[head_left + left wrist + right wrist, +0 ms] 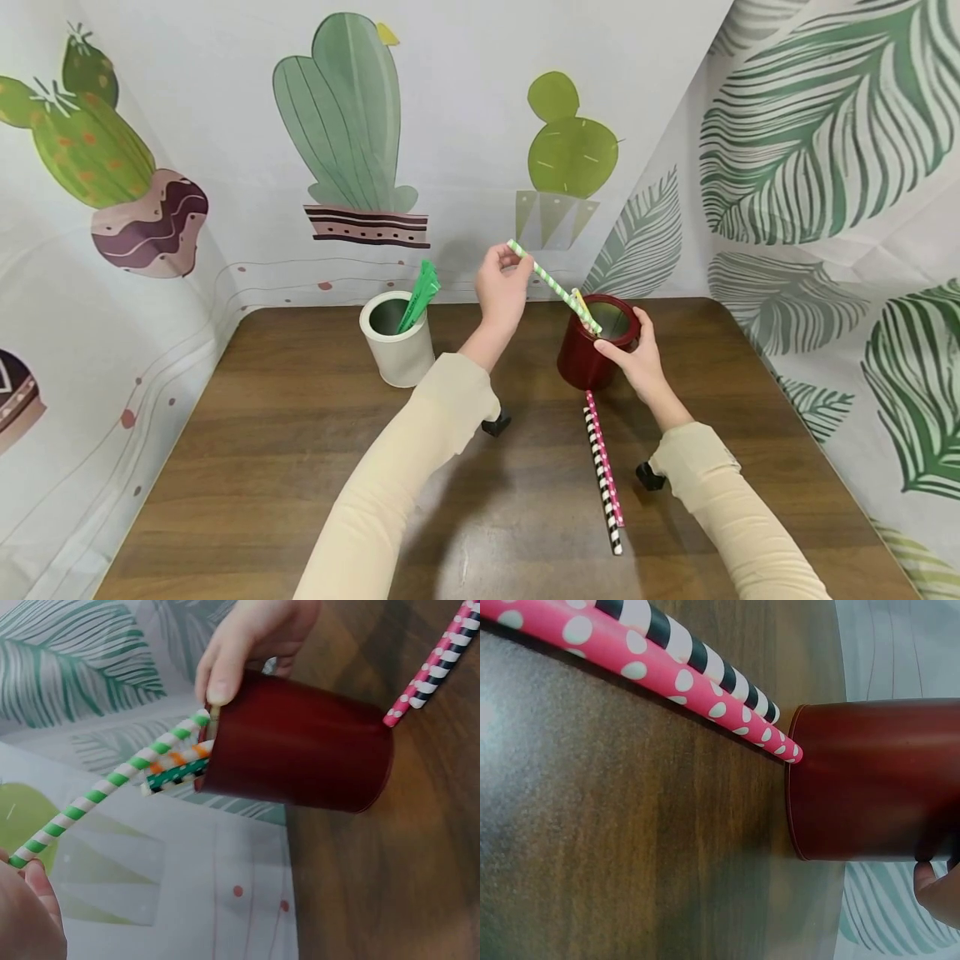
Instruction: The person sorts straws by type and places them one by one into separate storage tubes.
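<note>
My left hand (504, 287) pinches a green-and-white striped paper straw (551, 282) near its upper end. The straw slants down to the right, and its lower end is at the mouth of a dark red cup (581, 358). Around the cup's rim, my right hand (637, 354) grips with the thumb on the near side. Inside the cup stand several other straws, among them an orange-striped straw (180, 759) and a green dotted straw (178, 774). A pink polka-dot straw (606, 462) and a black-and-white striped straw (602, 483) lie side by side in front of the cup.
A white cup (401, 358) holding a bundle of green sticks (422, 293) stands to the left on the brown wooden table (300, 467). Behind the table hangs a cloth (465, 125) printed with cacti and leaves. Black wrist mounts (496, 423) show under both sleeves.
</note>
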`<state>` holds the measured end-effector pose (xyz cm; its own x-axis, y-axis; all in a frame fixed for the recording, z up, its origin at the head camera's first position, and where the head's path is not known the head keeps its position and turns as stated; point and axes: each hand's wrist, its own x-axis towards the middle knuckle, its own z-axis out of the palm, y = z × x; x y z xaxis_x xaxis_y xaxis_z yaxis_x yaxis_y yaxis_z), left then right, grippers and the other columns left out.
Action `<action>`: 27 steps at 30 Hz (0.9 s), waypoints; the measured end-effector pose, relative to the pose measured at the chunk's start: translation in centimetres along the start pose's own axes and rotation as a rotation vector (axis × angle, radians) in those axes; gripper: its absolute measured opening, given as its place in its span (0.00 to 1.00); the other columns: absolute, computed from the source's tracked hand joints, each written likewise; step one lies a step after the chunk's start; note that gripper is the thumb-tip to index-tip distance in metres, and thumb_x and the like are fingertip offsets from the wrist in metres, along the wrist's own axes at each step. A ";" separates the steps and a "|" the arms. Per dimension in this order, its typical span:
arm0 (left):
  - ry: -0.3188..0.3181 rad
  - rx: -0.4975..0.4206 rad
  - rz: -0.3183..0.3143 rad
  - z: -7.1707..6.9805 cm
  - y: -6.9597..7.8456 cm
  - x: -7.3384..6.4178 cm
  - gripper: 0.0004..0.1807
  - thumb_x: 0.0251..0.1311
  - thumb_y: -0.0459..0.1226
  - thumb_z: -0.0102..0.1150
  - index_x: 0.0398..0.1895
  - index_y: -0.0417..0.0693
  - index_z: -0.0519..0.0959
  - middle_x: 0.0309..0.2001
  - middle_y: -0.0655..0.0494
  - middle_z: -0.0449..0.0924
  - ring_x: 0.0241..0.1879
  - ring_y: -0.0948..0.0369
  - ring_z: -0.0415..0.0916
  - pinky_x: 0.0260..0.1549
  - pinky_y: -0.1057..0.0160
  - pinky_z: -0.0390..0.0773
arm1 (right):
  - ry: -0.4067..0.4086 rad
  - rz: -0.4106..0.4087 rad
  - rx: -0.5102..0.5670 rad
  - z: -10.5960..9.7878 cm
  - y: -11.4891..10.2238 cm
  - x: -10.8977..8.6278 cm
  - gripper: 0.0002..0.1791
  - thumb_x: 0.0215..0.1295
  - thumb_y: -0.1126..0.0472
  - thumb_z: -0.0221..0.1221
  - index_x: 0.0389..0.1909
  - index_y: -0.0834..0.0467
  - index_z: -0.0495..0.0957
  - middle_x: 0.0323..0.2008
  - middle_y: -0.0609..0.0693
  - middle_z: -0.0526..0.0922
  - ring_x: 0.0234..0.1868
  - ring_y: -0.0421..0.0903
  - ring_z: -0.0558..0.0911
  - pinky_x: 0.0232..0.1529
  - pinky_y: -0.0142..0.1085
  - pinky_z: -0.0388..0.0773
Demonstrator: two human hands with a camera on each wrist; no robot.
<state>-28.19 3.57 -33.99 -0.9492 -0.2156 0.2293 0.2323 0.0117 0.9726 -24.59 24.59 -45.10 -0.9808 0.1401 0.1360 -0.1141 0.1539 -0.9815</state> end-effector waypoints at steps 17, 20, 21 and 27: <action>-0.083 0.152 0.009 2.7 -1.5 -1.2 0.09 0.53 0.34 0.56 0.38 0.42 0.74 0.37 0.50 0.82 0.37 0.59 0.80 0.33 0.70 0.76 | -0.015 -0.018 0.018 0.4 -1.8 -0.9 0.45 0.51 0.71 0.58 0.65 0.63 0.41 0.62 0.63 0.54 0.58 0.58 0.61 0.42 0.16 0.65; -0.137 0.200 -0.001 3.1 -1.5 -1.5 0.09 0.54 0.37 0.56 0.37 0.43 0.75 0.36 0.51 0.82 0.37 0.60 0.80 0.34 0.69 0.76 | -0.016 -0.013 0.011 0.4 -1.8 -0.9 0.45 0.51 0.71 0.58 0.65 0.63 0.41 0.62 0.63 0.53 0.58 0.58 0.61 0.42 0.15 0.65; -0.152 0.220 -0.002 3.3 -1.5 -1.7 0.09 0.54 0.37 0.56 0.37 0.43 0.75 0.36 0.51 0.82 0.37 0.60 0.80 0.34 0.69 0.76 | -0.015 -0.011 0.007 0.3 -1.8 -0.9 0.45 0.51 0.71 0.58 0.65 0.62 0.41 0.62 0.63 0.53 0.58 0.58 0.61 0.42 0.15 0.64; -0.212 0.333 -0.013 3.7 -2.1 -2.3 0.08 0.54 0.41 0.56 0.34 0.47 0.76 0.33 0.54 0.82 0.35 0.62 0.79 0.33 0.69 0.74 | -0.010 -0.011 0.006 0.4 -1.8 -0.9 0.45 0.51 0.71 0.58 0.65 0.63 0.41 0.62 0.62 0.53 0.59 0.57 0.60 0.42 0.15 0.63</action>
<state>-27.28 7.68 -36.38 -0.9825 -0.0112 0.1861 0.1718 0.3336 0.9269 -23.59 23.81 -43.49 -0.9809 0.1289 0.1455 -0.1258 0.1499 -0.9807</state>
